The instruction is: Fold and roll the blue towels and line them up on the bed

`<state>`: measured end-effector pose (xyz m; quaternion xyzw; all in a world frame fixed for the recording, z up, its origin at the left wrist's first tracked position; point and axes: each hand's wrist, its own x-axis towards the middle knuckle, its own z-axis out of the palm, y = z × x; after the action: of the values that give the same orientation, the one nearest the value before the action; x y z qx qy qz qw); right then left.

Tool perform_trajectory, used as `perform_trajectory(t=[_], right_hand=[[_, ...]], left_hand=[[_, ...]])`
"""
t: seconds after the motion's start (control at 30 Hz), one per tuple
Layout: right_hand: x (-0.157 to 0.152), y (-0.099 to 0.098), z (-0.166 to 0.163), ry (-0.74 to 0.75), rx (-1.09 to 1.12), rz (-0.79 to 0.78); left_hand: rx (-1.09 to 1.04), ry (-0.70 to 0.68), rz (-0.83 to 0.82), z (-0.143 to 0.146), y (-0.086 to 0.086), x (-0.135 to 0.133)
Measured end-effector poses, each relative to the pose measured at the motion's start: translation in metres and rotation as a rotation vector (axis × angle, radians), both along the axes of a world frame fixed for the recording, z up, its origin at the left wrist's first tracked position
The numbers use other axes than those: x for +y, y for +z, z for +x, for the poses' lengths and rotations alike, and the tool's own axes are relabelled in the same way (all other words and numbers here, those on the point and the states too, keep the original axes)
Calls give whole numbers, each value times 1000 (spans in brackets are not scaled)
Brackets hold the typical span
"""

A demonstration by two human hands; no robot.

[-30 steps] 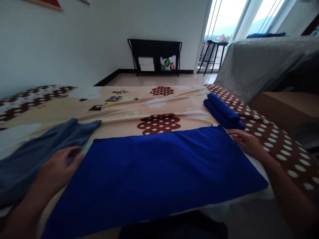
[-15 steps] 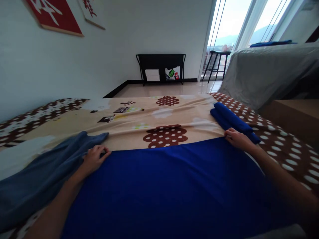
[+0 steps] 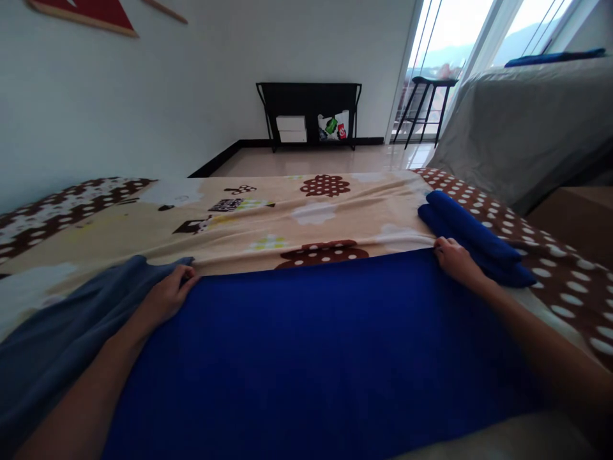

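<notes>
A dark blue cloth [image 3: 306, 345] lies spread out flat in front of me, its far edge stretched between my hands. My left hand [image 3: 170, 294] pinches the far left corner. At the far right corner, my right hand [image 3: 454, 259] has its fingers closed on the cloth. Just beyond the right hand rests a folded bundle of blue cloth [image 3: 474, 233]. A crumpled grey-blue cloth [image 3: 76, 338] lies beneath and beside my left forearm. Whether the blue cloth is a garment cannot be made out.
All the cloths lie on a patterned blanket [image 3: 258, 223] over a bed. A covered piece of furniture [image 3: 536, 108] stands at the right, a cardboard box [image 3: 579, 211] below it. Farther back are a black shelf [image 3: 309, 99] and a black stool [image 3: 433, 83].
The far edge of the blue cloth has moved away from me over the brown flower print, and its wrinkles have smoothed. Both hands keep their hold. My view has tilted downward slightly.
</notes>
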<state>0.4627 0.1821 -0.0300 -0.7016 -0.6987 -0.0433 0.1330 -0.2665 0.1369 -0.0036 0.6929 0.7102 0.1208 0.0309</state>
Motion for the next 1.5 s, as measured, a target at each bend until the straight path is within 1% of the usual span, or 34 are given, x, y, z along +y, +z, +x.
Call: perform_trajectory(t=[0.07,0.1,0.17,0.23,0.27,0.3,0.37,0.4,0.47,0.5,0.53,0.57,0.6,0.63,0.67,0.73,0.8,0.83,0.87,0.9,0.97,1.03,1.1,1.17,1.23,1.27,1.33,1.37,1.43,1.47,1.5], right_hand=[[-3,-2,-4,-13,4,13],[-6,-1,-6,-17,9,25],[-15,7,-8,-21,21,66],[-26,17,-20,-1,31,118],[-33,22,-33,32,35,137],[-39,26,-52,88,39,143],[-51,30,-105,266,49,113],[-57,30,-137,377,53,79],[-65,25,-199,565,59,16],[-68,22,-224,619,65,-6],[-70,19,-241,658,68,-25],[-70,16,-247,680,70,-41],[-69,13,-243,688,70,-55],[-67,12,-228,683,68,-68],[-64,11,-205,662,67,-80],[-58,9,-142,570,66,-96],[-53,5,-78,424,71,-94],[-51,1,-52,355,73,-89],[-48,-3,-32,295,74,-84],[-46,-7,-19,247,74,-82],[-41,-16,-7,188,72,-83],[-38,-21,-8,155,73,-85],[-37,-20,-10,131,78,-78],[-40,-15,-15,116,90,-53],[-46,-8,-28,120,105,-8],[-50,-5,-42,138,111,13],[-57,0,-84,234,118,32],[-61,2,-111,310,117,27],[-65,3,-164,489,103,-1],[-66,4,-183,572,92,-19],[-65,4,-194,642,80,-37]], left_hand=[[43,9,9,-2,-1,1],[67,19,24,-2,1,-1],[117,43,76,4,12,-10],[157,51,143,26,26,-23],[168,34,174,45,33,-30],[171,-1,197,70,37,-36],[161,-139,199,137,39,-45],[150,-225,181,175,35,-47],[140,-371,129,244,20,-46],[136,-408,101,270,11,-44],[133,-431,73,285,3,-42],[132,-435,48,289,-4,-42],[132,-422,27,281,-9,-42],[133,-392,9,262,-12,-43],[137,-342,-4,234,-13,-46],[149,-199,-19,164,-11,-54],[161,-50,-24,96,-10,-63],[167,5,-17,70,-11,-67],[175,49,-8,51,-13,-70],[183,79,0,39,-16,-71],[199,109,11,30,-22,-72],[213,115,10,31,-25,-71],[225,114,3,35,-22,-72],[240,117,3,43,-10,-76],[261,123,37,67,4,-81],[270,109,62,87,10,-84],[277,19,104,144,15,-84],[271,-68,105,178,13,-81],[242,-237,87,242,5,-70],[227,-306,74,266,0,-63],[213,-354,59,280,-4,-56]])
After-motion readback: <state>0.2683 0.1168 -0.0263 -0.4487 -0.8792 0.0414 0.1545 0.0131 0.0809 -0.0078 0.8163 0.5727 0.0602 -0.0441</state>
